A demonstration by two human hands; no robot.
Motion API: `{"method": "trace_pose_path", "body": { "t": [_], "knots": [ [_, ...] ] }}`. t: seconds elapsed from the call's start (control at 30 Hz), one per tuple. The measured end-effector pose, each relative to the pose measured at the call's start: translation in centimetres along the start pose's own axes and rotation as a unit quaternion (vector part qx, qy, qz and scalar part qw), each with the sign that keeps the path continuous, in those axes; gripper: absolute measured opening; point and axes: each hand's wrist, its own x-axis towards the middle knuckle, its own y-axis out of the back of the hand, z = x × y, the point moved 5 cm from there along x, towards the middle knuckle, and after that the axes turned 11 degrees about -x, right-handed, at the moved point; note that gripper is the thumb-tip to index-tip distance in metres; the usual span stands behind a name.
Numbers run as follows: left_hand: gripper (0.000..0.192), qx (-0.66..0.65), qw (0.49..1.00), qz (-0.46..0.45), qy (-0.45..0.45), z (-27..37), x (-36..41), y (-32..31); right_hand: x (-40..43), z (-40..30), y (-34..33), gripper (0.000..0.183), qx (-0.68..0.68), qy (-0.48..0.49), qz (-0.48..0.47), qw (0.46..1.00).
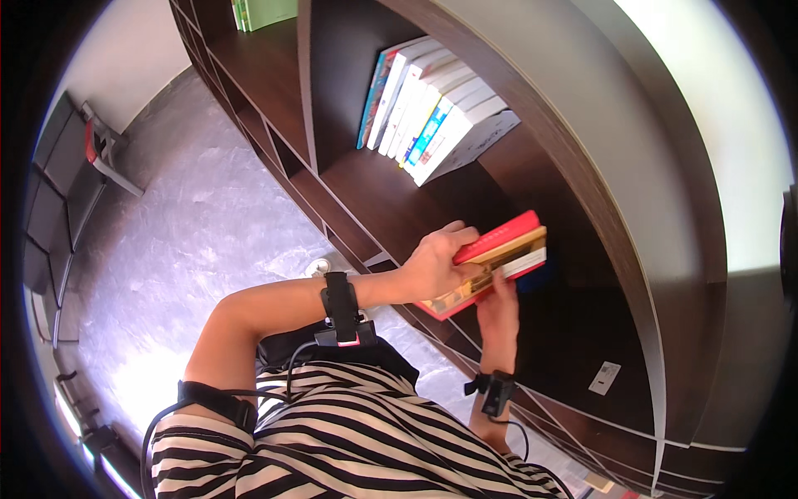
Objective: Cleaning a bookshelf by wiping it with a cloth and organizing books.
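Observation:
A red book [499, 239], with a pictured cover and a white band, is tilted in front of the dark bookshelf; whether it is one volume or two cannot be told. My left hand [439, 259] grips it from the left, fingers over the red spine. From below, my right hand [499, 312] holds its near edge, one digit lying on the cover. Behind the book's right end, part of a blue object [535, 277] shows, mostly hidden. Farther along the same shelf, a row of several books [430, 118] leans together, mostly with white spines.
A white card or label [605, 378] lies on the dark shelf surface [561, 349] at right. Green books [268, 14] stand in another compartment at the top. The shelf's curved wooden edge [580, 162] runs along the right. Grey seats [68, 181] stand across the floor at left.

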Motion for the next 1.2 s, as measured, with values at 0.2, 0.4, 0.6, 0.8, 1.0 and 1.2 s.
{"method": "trace_pose_path", "body": {
  "t": [0.2, 0.4, 0.6, 0.8, 1.0, 1.2],
  "knots": [
    [0.027, 0.064, 0.986, 0.085, -0.132, 4.2, 3.5, 2.7, 8.0, -7.3, -4.7, 0.051, -0.133, 0.241, -0.083, 0.958],
    [0.025, 0.481, 0.873, 0.071, 0.041, -4.0, 6.6, 4.8, 14.5, -6.9, -10.0, 0.071, -0.408, 0.182, -0.021, 0.895],
    [0.032, 0.396, 0.918, 0.019, 0.024, -3.7, 6.9, 2.8, 14.8, -3.9, -8.5, 0.083, -0.283, 0.123, -0.049, 0.95],
    [0.068, 0.307, 0.944, 0.12, 0.019, -2.6, 6.4, 4.6, 13.0, -4.4, -11.7, 0.053, -0.182, 0.109, -0.141, 0.967],
    [0.089, 0.208, 0.967, 0.15, -0.016, -2.1, 4.9, 2.4, 11.3, -8.0, -14.0, 0.054, -0.414, 0.189, -0.129, 0.881],
    [0.086, 0.025, 0.995, 0.098, -0.026, -2.8, 4.5, 3.5, 10.4, -9.4, -17.4, 0.053, -0.466, 0.204, -0.009, 0.861]
  ]
}}
